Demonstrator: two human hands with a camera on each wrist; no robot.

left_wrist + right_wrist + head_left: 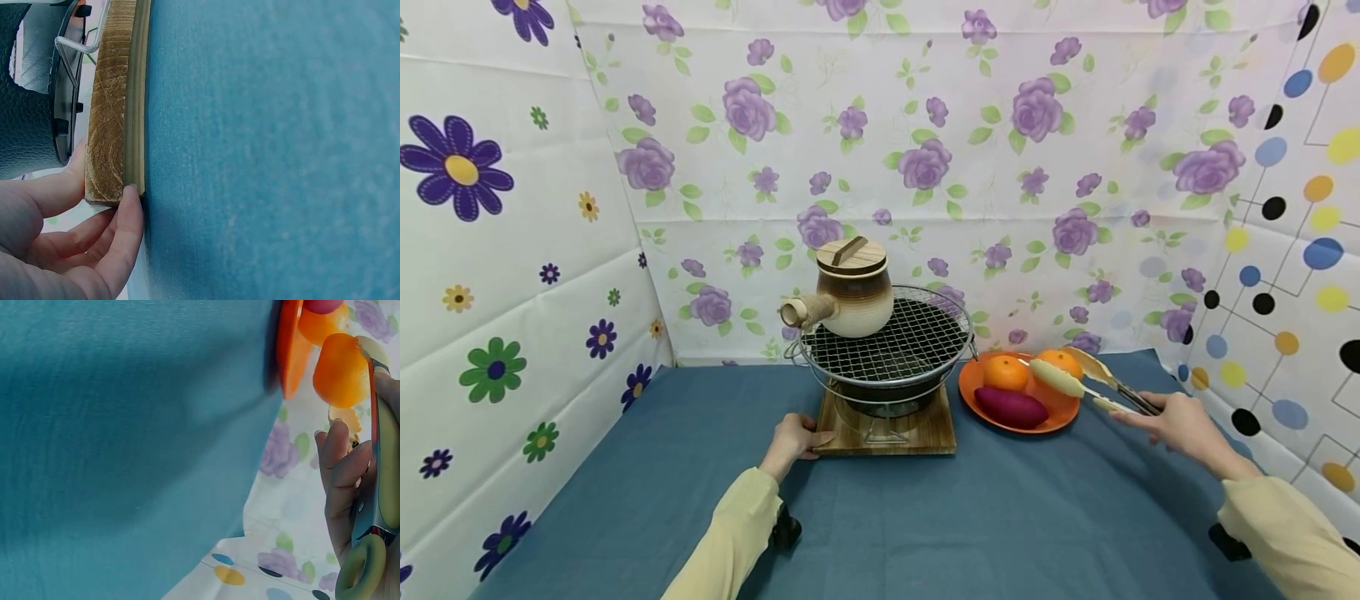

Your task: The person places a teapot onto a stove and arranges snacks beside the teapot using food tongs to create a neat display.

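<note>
My left hand (791,439) pinches the near left corner of a wooden board (928,427); in the left wrist view the thumb is on its top and a fingertip at its lower edge. On the board stands a round black stove with a wire grill (917,346). A clay teapot (856,304) with a wooden lid and side handle rests on the grill. My right hand (1183,429) grips tongs (389,469) with cream tips. Those tips lie either side of one orange (1060,363) on an orange plate (1063,410), which also bears another orange (1006,373) and a purple sweet potato (1011,408).
A blue cloth (1000,517) covers the table. Flowered sheeting (880,167) hangs behind it, with patterned sheets at the left and right sides. The plate sits just right of the board, close to the stove.
</note>
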